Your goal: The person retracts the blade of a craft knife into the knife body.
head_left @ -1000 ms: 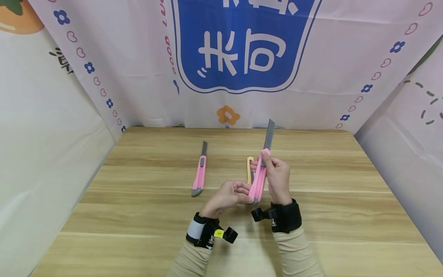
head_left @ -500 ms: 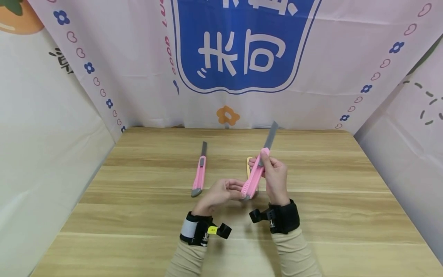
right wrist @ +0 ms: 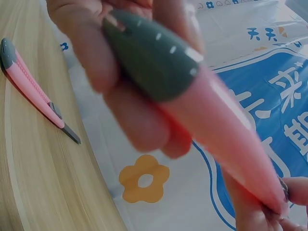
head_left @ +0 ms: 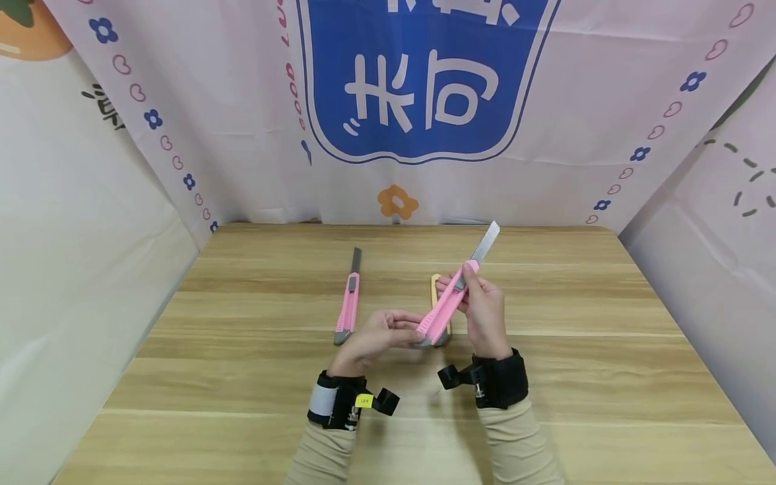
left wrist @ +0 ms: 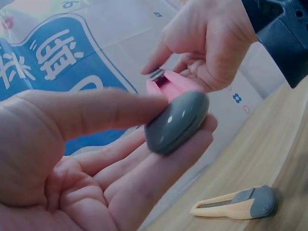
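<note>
Both hands hold one pink utility knife point(head_left: 445, 311) above the table, its blade slanting up and to the right. My left hand point(head_left: 382, 337) pinches the grey end cap point(left wrist: 177, 122) between thumb and fingers. Near the blade end, my right hand point(head_left: 485, 313) grips the pink body, its thumb beside the grey slider. A second pink utility knife point(head_left: 348, 302) lies on the table to the left with its blade out. Partly hidden behind the held knife is a yellow utility knife point(head_left: 434, 291); the left wrist view shows this yellow knife point(left wrist: 226, 204) more fully, on the tabletop.
The wood-grain table point(head_left: 606, 377) ends at a printed cloth backdrop point(head_left: 254, 162). Cloth also hangs along the left and right sides. Each wrist wears a black strap with a small camera point(head_left: 386, 402).
The held knife has tilted further to the right, its blade tip moving right and down. My left hand has shifted left with the knife's end. The two knives on the table stay put.
</note>
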